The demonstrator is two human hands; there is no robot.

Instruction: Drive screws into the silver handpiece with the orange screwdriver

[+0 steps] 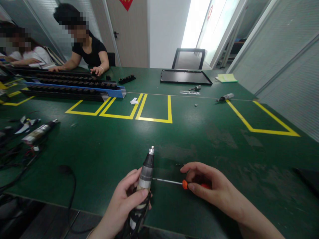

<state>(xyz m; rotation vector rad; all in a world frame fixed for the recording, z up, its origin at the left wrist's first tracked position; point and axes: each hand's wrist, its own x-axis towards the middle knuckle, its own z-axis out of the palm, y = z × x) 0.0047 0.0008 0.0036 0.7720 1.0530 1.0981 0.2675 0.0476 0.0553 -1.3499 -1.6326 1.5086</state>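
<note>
My left hand [129,196] is wrapped round an electric screwdriver [146,174], its metal nose pointing up and away from me. The lower end of its body is partly hidden by my fingers. In my right hand [211,184] is a screwdriver [184,184] with an orange handle, mostly covered by the fingers. Its thin shaft points left, and the tip meets or passes behind the electric screwdriver's body; I cannot tell which. A small dark bit [179,165] lies on the table just beyond my right fingertips.
Another electric screwdriver [40,131] and tangled cables [22,166] lie at left. Long black strips in a blue channel [119,92] stand before a person in black [91,49]. Farther back are a black panel [185,77], a grey-handled tool [225,97] and yellow tape outlines [154,120].
</note>
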